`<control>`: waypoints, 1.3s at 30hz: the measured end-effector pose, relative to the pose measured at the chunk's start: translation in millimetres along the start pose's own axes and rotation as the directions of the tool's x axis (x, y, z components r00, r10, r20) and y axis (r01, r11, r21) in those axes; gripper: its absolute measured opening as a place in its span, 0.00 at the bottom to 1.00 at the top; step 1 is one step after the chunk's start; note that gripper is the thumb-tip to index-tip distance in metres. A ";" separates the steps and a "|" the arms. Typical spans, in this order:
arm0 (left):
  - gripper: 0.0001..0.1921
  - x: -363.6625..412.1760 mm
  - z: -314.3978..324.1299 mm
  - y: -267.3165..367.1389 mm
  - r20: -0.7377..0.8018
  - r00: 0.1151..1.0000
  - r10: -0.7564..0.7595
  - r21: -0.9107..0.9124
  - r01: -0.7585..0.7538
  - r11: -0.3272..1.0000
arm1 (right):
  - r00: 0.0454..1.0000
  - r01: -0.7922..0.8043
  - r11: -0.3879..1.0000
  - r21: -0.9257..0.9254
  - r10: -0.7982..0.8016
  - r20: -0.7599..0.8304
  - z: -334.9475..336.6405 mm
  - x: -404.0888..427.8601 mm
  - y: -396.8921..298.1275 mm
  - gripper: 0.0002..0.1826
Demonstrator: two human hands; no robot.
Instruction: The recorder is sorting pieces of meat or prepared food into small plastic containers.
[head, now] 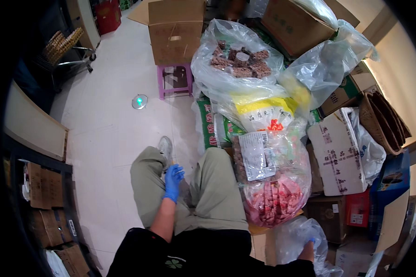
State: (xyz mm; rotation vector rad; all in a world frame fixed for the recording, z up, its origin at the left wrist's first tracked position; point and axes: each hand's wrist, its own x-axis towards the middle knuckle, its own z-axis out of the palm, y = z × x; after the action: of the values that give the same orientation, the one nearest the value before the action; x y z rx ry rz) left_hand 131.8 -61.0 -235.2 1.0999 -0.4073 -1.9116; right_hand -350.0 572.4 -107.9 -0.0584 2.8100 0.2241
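My left hand [174, 180], in a blue glove, is above my lap between my knees. Its fingers are loosely curled, and whether they hold anything small is unclear. At the lower right, my right hand [311, 240] reaches into a clear plastic bag [287, 235]; only a bit of blue glove shows through the film. Just beyond that bag rests a clear bag of pink-wrapped pieces [274, 200]. A transparent pack of brown pieces with a white printed label [254, 155] lies above it, beside my right knee.
Ahead, a large open plastic bag [208, 69] holds several jars of brown pieces [242, 59]. A cardboard box [176, 41] stands on a purple stool [161, 83]. To the right are a white foam box [336, 155] and woven baskets [381, 121]. Shelved cartons [46, 187] line the left.
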 end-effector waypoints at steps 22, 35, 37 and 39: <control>0.20 4.1 24.2 2.1 0.183 0.983 0.011 0.027 -0.016 1.000 | 0.824 0.508 0.840 -0.191 -0.539 -0.176 -262.6 -186.7 47.0 0.23; 0.17 -12.4 29.4 16.2 0.179 0.982 0.055 0.091 -0.072 0.993 | 0.617 0.310 0.928 -0.205 -0.360 -0.699 -416.9 -294.1 -106.7 0.37; 0.16 -23.6 52.0 22.2 0.195 0.979 0.061 0.150 -0.092 0.984 | 0.512 0.487 0.859 -0.157 -0.426 -0.746 -423.9 -306.9 -134.9 0.37; 0.17 -52.2 72.3 30.5 0.390 0.864 0.317 0.272 -0.437 0.857 | 0.361 0.822 0.567 0.047 -0.456 -0.814 -411.0 -310.1 -181.0 0.35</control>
State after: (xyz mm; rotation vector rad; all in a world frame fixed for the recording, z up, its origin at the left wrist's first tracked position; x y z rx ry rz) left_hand 100.6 -45.5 -147.6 0.8252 -1.1163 -1.6927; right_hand -172.6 332.3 349.0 -1.5038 3.1476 -0.8803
